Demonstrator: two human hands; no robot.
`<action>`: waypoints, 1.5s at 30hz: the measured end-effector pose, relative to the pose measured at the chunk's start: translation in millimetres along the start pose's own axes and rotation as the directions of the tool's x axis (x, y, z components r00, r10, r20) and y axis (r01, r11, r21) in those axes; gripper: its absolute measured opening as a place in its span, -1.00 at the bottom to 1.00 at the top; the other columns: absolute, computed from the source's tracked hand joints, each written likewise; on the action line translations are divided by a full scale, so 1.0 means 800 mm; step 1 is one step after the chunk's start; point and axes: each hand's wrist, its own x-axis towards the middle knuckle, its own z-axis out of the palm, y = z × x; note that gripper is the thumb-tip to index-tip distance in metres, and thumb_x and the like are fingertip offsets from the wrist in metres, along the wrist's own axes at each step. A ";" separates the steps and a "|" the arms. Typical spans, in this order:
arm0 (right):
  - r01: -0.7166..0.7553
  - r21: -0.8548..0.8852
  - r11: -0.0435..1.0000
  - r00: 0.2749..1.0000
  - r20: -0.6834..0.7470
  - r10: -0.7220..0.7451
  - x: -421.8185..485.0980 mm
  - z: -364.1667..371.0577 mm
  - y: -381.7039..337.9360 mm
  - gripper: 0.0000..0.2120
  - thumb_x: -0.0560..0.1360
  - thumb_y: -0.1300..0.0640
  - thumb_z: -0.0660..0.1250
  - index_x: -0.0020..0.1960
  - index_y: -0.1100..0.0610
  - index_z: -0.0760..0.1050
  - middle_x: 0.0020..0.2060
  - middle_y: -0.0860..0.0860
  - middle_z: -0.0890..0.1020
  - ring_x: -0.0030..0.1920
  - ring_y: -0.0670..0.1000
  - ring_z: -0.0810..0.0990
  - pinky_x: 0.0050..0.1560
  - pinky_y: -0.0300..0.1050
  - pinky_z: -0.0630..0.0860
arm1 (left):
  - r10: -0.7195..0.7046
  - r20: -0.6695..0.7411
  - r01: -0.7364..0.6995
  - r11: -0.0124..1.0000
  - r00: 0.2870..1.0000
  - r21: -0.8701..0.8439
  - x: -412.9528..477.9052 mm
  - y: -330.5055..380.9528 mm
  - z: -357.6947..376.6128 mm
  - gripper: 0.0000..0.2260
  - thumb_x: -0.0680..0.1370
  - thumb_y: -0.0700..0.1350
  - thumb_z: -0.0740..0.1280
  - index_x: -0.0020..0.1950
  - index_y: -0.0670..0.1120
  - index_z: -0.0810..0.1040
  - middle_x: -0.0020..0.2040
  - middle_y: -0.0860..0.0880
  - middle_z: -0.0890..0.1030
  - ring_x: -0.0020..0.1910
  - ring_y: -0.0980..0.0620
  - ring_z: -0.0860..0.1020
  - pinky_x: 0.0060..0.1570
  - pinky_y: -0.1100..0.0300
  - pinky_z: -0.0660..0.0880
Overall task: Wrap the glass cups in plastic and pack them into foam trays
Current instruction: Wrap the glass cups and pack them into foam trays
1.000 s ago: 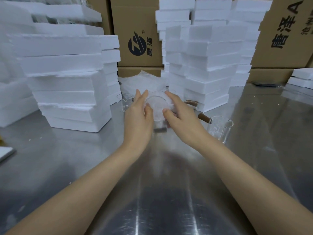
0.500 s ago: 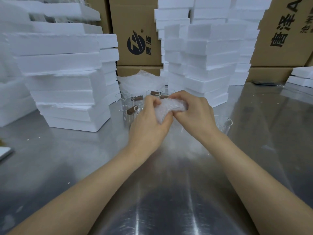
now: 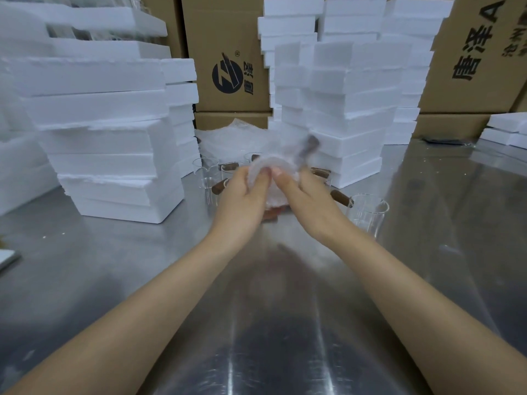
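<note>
- Head view: both hands meet above the middle of the steel table [image 3: 256, 323], and between them they hold one wrapped cup [image 3: 271, 168], a glass in a white bubble-plastic sheet.
- The left hand [image 3: 242, 195] grips the left side of the bundle. Its thumb lies flat on the near face of the plastic, and its fingers curl round the far side, mostly hidden.
- The right hand [image 3: 309, 201] grips the right side the same way, thumb on the near face. The two thumb tips lie just beside each other at the bundle's middle; I cannot tell whether they touch.
- The bundle is held clear of the table, in front of the loose glass cups [image 3: 206, 173].
- The cup's brown handle [image 3: 309, 145] sticks out of the plastic and points up and to the right, away from the person. It is blurred, so its exact tilt is unclear. The handle's line is the only long axis that shows, since the wrapped body reads as a rounded lump.
- Another bare cup [image 3: 368, 212] stands upright near the right wrist.
- A heap of bubble wrap [image 3: 228, 138] lies behind the cups.
- Stacks of foam trays [image 3: 108, 143] stand to the left and behind, in front of cardboard boxes [image 3: 228, 38].
</note>
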 end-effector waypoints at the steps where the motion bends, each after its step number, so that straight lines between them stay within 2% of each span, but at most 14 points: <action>1: -0.019 0.057 0.998 0.999 -0.032 0.021 0.001 0.000 0.001 -0.77 0.64 0.06 0.16 0.23 0.06 0.47 0.07 -0.08 0.62 0.06 -0.20 0.58 0.05 -0.29 0.43 | 0.050 0.006 -0.051 0.993 0.999 0.107 -0.003 0.001 0.000 -0.81 0.62 0.00 0.22 0.11 -0.06 0.54 -0.04 -0.02 0.65 -0.16 0.13 0.67 -0.25 0.22 0.61; 4: -0.128 0.203 0.971 0.985 -0.086 0.147 0.005 -0.003 0.001 -0.76 0.64 0.15 0.14 0.13 0.19 0.55 -0.04 0.05 0.68 -0.09 -0.11 0.66 -0.11 -0.21 0.57 | 0.229 0.005 -0.190 0.793 0.973 0.579 -0.002 0.001 -0.011 -0.76 0.57 0.18 0.20 -0.03 0.06 0.54 -0.09 0.14 0.57 -0.18 0.18 0.60 -0.23 0.23 0.48; 6: -0.163 0.156 0.974 0.978 -0.102 0.180 0.009 -0.005 0.002 -0.79 0.62 0.17 0.18 0.06 0.20 0.58 -0.09 0.09 0.69 -0.08 0.00 0.68 -0.05 -0.02 0.62 | 0.299 0.058 -0.242 0.630 0.953 0.738 0.003 0.003 -0.021 -0.60 0.57 0.24 0.15 0.29 0.07 0.49 0.18 0.10 0.48 0.09 0.08 0.54 0.05 0.10 0.47; 9: -0.155 0.036 0.987 0.984 -0.087 0.158 0.010 -0.003 0.006 -0.81 0.56 0.26 0.23 -0.17 0.24 0.57 -0.29 0.18 0.64 -0.27 -0.07 0.66 -0.29 -0.12 0.61 | 0.250 0.288 -0.379 0.677 0.924 0.631 0.008 -0.001 -0.023 -0.50 0.65 0.09 0.10 0.55 -0.06 0.19 0.33 -0.08 0.47 0.29 -0.02 0.45 0.10 0.27 0.31; 12: -0.083 -0.148 0.985 0.987 -0.145 0.061 0.006 -0.002 0.009 -0.64 0.50 0.33 0.25 -0.42 0.04 0.41 -0.51 -0.03 0.44 -0.56 -0.26 0.45 -0.58 -0.47 0.28 | 0.287 0.300 -0.415 0.616 0.910 0.669 0.008 -0.009 -0.016 -0.64 0.66 -0.06 0.10 0.42 -0.17 0.38 -0.14 -0.06 0.55 -0.03 -0.12 0.54 -0.23 0.29 0.20; 15: -0.030 -0.211 0.977 0.997 -0.082 0.013 0.004 0.004 0.006 -0.85 0.52 0.20 0.25 -0.17 0.13 0.57 -0.37 0.05 0.57 -0.46 -0.19 0.57 -0.48 -0.34 0.48 | 0.322 0.165 -0.346 0.662 0.932 0.665 0.010 -0.011 -0.017 -0.80 0.64 -0.15 0.16 0.03 -0.19 0.56 -0.38 0.09 0.41 -0.35 0.00 0.42 -0.35 0.24 0.18; 17: -0.022 -0.240 0.970 0.999 -0.028 0.016 0.001 0.010 0.004 -0.77 0.57 0.09 0.21 0.10 0.18 0.55 -0.19 0.11 0.64 -0.40 -0.07 0.64 -0.36 -0.20 0.57 | 0.313 0.073 -0.283 0.704 0.947 0.652 0.015 -0.012 -0.022 -0.80 0.61 -0.19 0.20 -0.12 -0.18 0.57 -0.43 0.05 0.42 -0.42 0.11 0.39 -0.39 0.28 0.24; 20: 0.025 -0.251 0.968 1.000 -0.008 -0.028 -0.002 0.015 0.004 -0.76 0.63 0.10 0.11 0.11 0.22 0.45 -0.12 0.15 0.62 -0.32 0.03 0.64 -0.23 -0.12 0.56 | 0.341 0.037 -0.281 0.702 0.939 0.654 0.013 -0.010 -0.024 -0.81 0.59 -0.21 0.21 -0.18 -0.15 0.54 -0.40 -0.05 0.52 -0.39 0.01 0.48 -0.38 0.32 0.34; 23: 0.048 -0.338 0.940 0.999 0.000 -0.050 -0.001 0.013 0.007 -0.80 0.61 0.21 0.08 0.14 0.27 0.40 -0.10 0.18 0.60 -0.22 0.13 0.60 -0.12 0.08 0.55 | 0.410 0.090 -0.350 0.619 0.907 0.703 0.003 -0.011 -0.017 -0.85 0.54 -0.29 0.19 -0.02 -0.17 0.55 -0.26 -0.18 0.61 -0.23 -0.20 0.55 -0.23 0.03 0.40; 28: 0.073 -0.379 0.922 0.997 0.018 -0.072 0.000 0.013 0.011 -0.77 0.54 0.33 0.08 0.16 0.28 0.40 -0.17 0.11 0.56 -0.26 0.03 0.52 -0.20 -0.15 0.47 | 0.447 0.199 -0.400 0.415 0.872 0.817 -0.007 -0.012 -0.013 -0.76 0.50 -0.30 0.20 0.11 -0.11 0.50 -0.07 -0.13 0.63 -0.10 -0.27 0.56 -0.26 0.02 0.41; 34: 0.018 -0.289 0.957 0.996 -0.082 -0.043 0.008 0.005 0.013 -0.76 0.57 0.31 0.13 0.14 0.22 0.50 -0.04 0.08 0.62 -0.07 0.04 0.56 -0.09 -0.11 0.45 | 0.451 0.208 -0.493 0.727 0.868 0.478 -0.002 0.003 -0.018 -0.72 0.56 -0.05 0.22 0.21 0.02 0.62 0.22 0.09 0.62 0.22 0.13 0.56 0.21 0.07 0.48; 38: 0.005 -0.325 0.946 0.996 -0.079 -0.032 0.007 0.006 0.013 -0.75 0.58 0.29 0.14 0.18 0.25 0.51 0.03 0.15 0.63 0.03 0.10 0.57 0.02 -0.08 0.44 | 0.528 0.242 -0.573 0.658 0.814 0.489 0.006 -0.002 -0.026 -0.85 0.58 -0.12 0.34 0.02 -0.10 0.69 -0.09 -0.02 0.71 -0.08 0.00 0.65 -0.03 -0.01 0.55; 42: 0.098 -0.497 0.862 0.992 -0.025 -0.127 0.005 0.005 0.011 -0.84 0.53 0.32 0.13 0.02 0.23 0.47 -0.09 0.17 0.62 -0.10 0.17 0.55 -0.23 -0.09 0.28 | 0.588 0.297 -0.631 0.515 0.753 0.580 0.009 -0.008 -0.028 -0.89 0.55 -0.17 0.36 -0.15 -0.07 0.46 -0.26 0.08 0.55 -0.26 0.03 0.48 -0.26 0.00 0.50; 45: 0.143 -0.510 0.848 0.985 -0.015 -0.175 0.003 0.008 0.005 -0.85 0.51 0.31 0.12 -0.06 0.09 0.38 -0.18 0.11 0.58 -0.19 0.12 0.51 -0.25 -0.09 0.32 | 0.629 0.253 -0.616 0.463 0.735 0.638 0.008 -0.012 -0.024 -0.87 0.52 -0.20 0.30 -0.10 -0.01 0.38 -0.20 0.11 0.48 -0.25 0.07 0.39 -0.33 0.07 0.41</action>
